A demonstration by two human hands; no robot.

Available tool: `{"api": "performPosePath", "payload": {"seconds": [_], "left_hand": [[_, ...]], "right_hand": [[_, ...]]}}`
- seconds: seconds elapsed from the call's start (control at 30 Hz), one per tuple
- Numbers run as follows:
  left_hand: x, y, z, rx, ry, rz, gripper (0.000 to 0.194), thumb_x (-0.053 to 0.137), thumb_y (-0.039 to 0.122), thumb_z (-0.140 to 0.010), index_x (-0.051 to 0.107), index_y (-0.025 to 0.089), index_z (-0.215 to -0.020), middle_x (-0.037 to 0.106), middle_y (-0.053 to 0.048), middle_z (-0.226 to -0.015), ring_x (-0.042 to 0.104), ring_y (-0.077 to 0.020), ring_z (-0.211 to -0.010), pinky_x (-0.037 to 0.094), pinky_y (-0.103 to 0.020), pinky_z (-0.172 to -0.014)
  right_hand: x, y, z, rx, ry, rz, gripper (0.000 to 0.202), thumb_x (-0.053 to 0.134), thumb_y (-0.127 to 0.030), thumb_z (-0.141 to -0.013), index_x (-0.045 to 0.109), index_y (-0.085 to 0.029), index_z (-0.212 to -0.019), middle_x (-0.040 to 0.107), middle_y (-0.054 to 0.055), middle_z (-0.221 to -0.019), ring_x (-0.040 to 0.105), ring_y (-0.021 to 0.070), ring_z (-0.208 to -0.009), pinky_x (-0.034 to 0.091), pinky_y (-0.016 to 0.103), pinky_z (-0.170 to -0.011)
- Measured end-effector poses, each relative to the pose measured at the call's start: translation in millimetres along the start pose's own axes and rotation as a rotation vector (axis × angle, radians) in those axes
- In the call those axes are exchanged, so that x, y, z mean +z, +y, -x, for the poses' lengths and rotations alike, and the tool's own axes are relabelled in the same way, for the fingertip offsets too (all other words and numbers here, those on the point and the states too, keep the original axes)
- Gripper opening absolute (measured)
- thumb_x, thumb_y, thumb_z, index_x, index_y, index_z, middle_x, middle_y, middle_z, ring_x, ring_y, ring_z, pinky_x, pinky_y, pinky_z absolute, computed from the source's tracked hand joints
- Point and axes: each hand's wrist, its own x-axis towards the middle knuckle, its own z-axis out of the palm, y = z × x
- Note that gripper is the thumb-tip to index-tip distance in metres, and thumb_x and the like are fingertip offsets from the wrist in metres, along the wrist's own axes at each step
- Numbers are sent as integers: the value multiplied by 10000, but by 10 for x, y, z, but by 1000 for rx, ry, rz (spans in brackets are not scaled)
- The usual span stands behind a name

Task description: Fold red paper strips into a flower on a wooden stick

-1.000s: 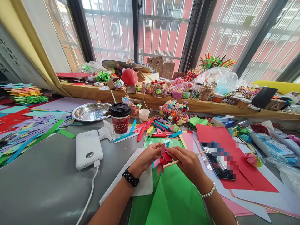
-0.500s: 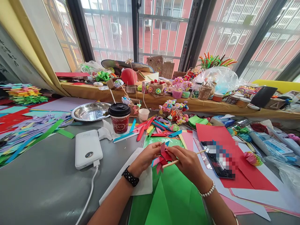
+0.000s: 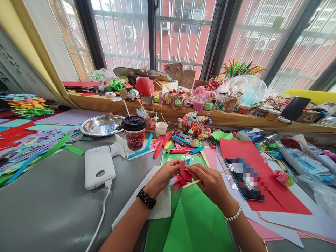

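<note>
Between my hands is a folded paper piece (image 3: 181,178) of red, pink and blue strips. My left hand (image 3: 164,175), with a black watch band on the wrist, pinches its left side and upper flap. Fingers of my right hand (image 3: 210,180) close on its right side. A thin wooden stick (image 3: 192,183) also passes through my right hand, its blunt end near the paper piece and the other end pointing toward the phone. Green paper (image 3: 196,224) lies below both hands.
A white power bank (image 3: 99,168) with a cable and a lidded cup (image 3: 134,134) stand left. Behind are a metal plate (image 3: 91,126), a small paper cup (image 3: 161,128) and colored strips (image 3: 164,140). A phone (image 3: 244,182) rests on red paper (image 3: 286,189) at the right.
Both hands keep their hold on the paper piece, which has tilted very slightly. The view has shifted a little.
</note>
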Motion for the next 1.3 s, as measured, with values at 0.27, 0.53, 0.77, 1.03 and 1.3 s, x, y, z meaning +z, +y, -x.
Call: {"api": "performPosePath", "payload": {"seconds": [0.27, 0.53, 0.77, 1.03, 1.3], "left_hand": [[-1, 2, 3, 33, 5, -19, 210, 694, 265, -576, 539, 134, -627, 497, 48, -564, 445, -59, -519, 320, -200, -550], [13, 9, 5, 31, 10, -38, 194, 694, 261, -575, 562, 128, -628, 523, 34, -586, 462, -70, -543, 333, -199, -559], [38, 25, 27, -22, 59, -58, 195, 713, 254, -544, 601, 123, -636, 558, 19, -592, 497, -80, -553, 375, -206, -592], [23, -6, 8, -27, 67, -45, 189, 721, 243, -529, 615, 130, -637, 562, 22, -610, 514, -77, -577, 388, -176, -564], [-18, -56, -38, -24, 120, -6, 247, 745, 246, -474, 624, 120, -648, 595, 0, -687, 520, -76, -559, 409, -195, -564]], "right_hand": [[-27, -6, -6, -9, -14, 9, 200, 398, -181, -856, 544, -143, -986, 643, 77, -850, 607, 148, -753, 489, 231, -614], [-21, 5, -1, -4, -43, 44, 212, 370, -172, -862, 542, -146, -985, 639, 78, -843, 608, 154, -743, 483, 233, -596], [-14, 14, -3, 7, -45, 23, 215, 356, -207, -873, 543, -153, -964, 637, 60, -797, 601, 141, -688, 458, 216, -545], [26, 11, 18, 10, -19, 54, 193, 386, -211, -862, 569, -151, -843, 621, 38, -693, 580, 123, -586, 393, 201, -474], [34, -11, 9, -58, 42, 109, 201, 398, -195, -855, 582, -150, -786, 621, 30, -640, 562, 110, -522, 370, 195, -441]]}}
